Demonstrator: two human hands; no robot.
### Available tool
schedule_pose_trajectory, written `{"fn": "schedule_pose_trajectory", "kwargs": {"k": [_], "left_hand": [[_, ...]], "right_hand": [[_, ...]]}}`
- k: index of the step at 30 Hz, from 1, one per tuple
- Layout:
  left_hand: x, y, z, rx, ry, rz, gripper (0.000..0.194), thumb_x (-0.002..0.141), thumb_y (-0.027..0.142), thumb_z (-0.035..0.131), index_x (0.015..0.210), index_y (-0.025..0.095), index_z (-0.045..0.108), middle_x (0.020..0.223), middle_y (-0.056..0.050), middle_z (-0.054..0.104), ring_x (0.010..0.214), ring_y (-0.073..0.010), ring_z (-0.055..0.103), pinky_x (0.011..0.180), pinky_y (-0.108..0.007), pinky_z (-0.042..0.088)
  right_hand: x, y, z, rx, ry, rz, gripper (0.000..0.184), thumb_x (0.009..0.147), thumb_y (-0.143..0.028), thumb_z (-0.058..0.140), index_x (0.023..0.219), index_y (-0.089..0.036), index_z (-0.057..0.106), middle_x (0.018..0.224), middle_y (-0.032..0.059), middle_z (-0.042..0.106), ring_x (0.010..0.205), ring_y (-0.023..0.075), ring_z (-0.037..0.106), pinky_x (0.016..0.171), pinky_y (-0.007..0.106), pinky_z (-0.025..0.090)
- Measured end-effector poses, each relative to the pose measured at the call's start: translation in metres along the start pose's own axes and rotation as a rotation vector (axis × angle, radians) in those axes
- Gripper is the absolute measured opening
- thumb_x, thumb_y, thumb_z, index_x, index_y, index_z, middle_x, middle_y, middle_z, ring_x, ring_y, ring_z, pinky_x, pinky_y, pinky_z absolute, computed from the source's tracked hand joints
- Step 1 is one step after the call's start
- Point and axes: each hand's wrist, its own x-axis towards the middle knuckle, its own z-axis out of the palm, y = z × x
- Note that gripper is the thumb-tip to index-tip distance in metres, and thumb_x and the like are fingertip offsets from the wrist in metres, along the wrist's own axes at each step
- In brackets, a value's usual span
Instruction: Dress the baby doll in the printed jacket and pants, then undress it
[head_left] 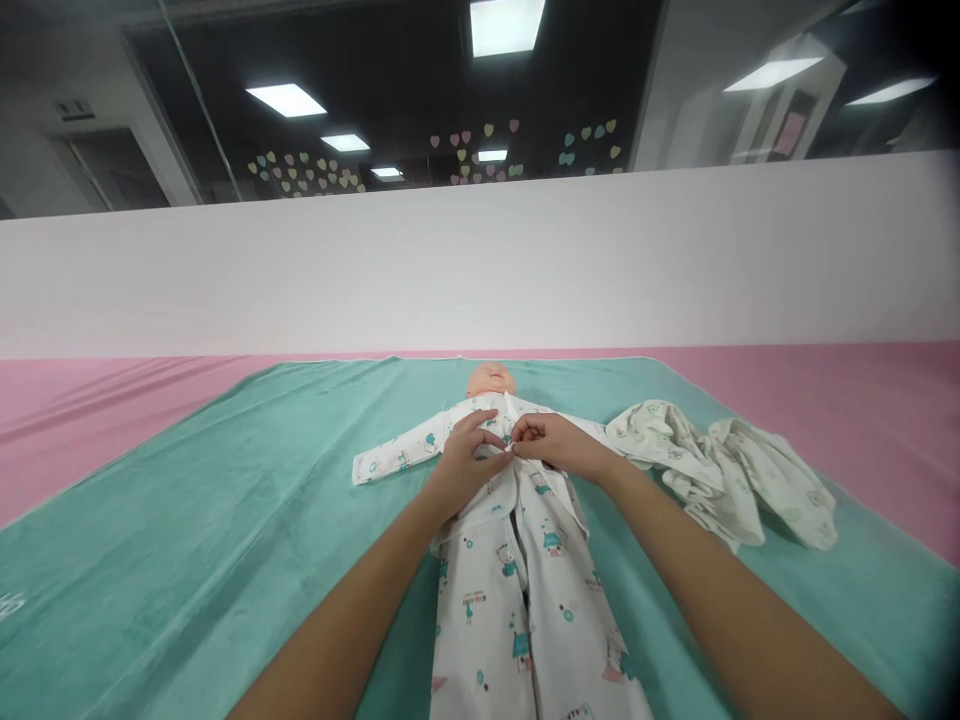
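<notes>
Doll's patterned outfit (pixel 480 580) is pinched at the chest front by both hands (pixel 469 462).

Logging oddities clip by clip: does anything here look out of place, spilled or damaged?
Slightly untidy: a patterned cloth lies crumpled to the right of the doll, whose outfit is spread out fairly flat. No spill or damage shows.

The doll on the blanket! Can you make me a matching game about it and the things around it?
Things:
1. Doll's head
2. Both hands
3. Crumpled cloth
4. Blanket

Clues:
A. Blue-green, under the doll
B. Above the collar of the white printed clothes
C. Fingertips together at the chest
D. Bunched up, right of the doll

Pairs: 1-B, 2-C, 3-D, 4-A
</notes>
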Motion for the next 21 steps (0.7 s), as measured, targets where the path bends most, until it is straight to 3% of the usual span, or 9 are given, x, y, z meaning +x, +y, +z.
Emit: {"fn": "schedule_pose_trajectory", "kwargs": {"k": [10,21], "left_hand": [[-0.0005,-0.0013,0.0000,-0.013,-0.010,-0.002,0.008,0.076,0.032,0.062,0.080,0.026,0.067,0.137,0.001,0.043,0.129,-0.0262,0.033,0.107,-0.046,0.029],[0.0008,0.0051,-0.0060,-0.016,-0.081,-0.038,0.012,0.076,0.025,0.055,0.076,0.023,0.067,0.138,0.001,0.042,0.129,-0.0247,0.032,0.109,-0.042,0.025]], "right_hand": [[-0.0044,-0.0050,-0.0077,-0.065,-0.125,-0.009,0.029,0.071,-0.044,0.063,0.081,-0.017,0.060,0.065,-0.0043,0.047,0.054,0.0069,0.038,0.048,0.021,0.030],[0.0002,-0.0013,0.0006,-0.250,-0.021,-0.050,0.013,0.071,-0.032,0.056,0.072,-0.019,0.054,0.064,-0.0036,0.050,0.056,0.0095,0.044,0.048,0.022,0.035]]}}
